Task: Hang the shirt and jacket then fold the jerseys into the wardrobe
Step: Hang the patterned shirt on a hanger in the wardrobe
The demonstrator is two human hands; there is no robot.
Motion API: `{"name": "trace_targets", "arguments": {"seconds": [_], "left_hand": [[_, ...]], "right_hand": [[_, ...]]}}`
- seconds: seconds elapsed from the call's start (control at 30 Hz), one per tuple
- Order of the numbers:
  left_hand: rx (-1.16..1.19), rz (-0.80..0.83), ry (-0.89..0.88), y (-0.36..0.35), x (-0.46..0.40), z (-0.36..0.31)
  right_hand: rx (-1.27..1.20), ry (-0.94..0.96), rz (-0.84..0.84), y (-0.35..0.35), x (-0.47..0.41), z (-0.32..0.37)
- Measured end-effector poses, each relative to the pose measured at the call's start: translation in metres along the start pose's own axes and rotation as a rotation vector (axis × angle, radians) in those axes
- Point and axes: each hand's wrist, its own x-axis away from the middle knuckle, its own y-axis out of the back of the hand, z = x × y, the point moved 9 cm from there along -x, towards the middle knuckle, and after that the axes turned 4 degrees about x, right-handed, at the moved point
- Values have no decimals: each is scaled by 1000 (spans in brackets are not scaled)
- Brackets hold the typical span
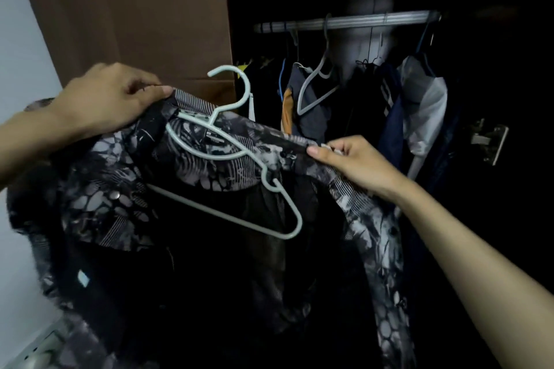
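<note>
A black and grey patterned jacket (108,204) with a dark lining hangs open in front of me. A pale blue plastic hanger (227,153) lies tilted inside its collar, hook pointing up toward the wardrobe. My left hand (108,96) pinches the jacket's left shoulder near the collar. My right hand (356,162) pinches the right shoulder edge. The hanger's right arm sticks out bare over the lining; its left end is hidden under the fabric.
The open wardrobe holds a metal rail (353,22) with several hung garments and an empty grey hanger (317,84). A brown wardrobe door (135,15) stands open at left, a door hinge (491,141) at right, a pale wall at far left.
</note>
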Motion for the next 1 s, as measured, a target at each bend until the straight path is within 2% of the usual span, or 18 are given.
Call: {"name": "trace_targets", "arguments": {"seconds": [0.1,0.17,0.27,0.37,0.47,0.57,0.7,0.73,0.83,0.87,0.93,1.0], "left_hand": [[-7,-43,62,5,4,1],[-22,-72,88,4,6,-3],[-71,-106,109,-14,11,-16],[-137,-98,95,-58,16,-43],[-94,-72,150,-91,14,-56],[93,-94,264,-92,9,-29],[265,-106,356,-88,8,0],[281,-110,368,-87,7,2],[310,-128,404,-88,6,5],[321,-129,410,-89,5,4],[354,-122,404,-90,3,2],[379,-108,410,-90,2,2]], "right_hand": [[63,48,13,7,-6,24],[91,45,-42,13,-7,35],[-45,12,-110,10,-11,54],[-190,-27,-137,-19,-18,75],[-93,-3,-47,-68,-6,96],[50,9,7,-94,19,80],[79,-37,-138,-98,57,45],[17,-82,-146,-104,63,39],[-424,-290,-82,-145,83,15],[-461,-317,-74,-155,88,11],[-371,-322,-84,-164,94,1],[-171,-248,-105,-161,95,-1]]}}
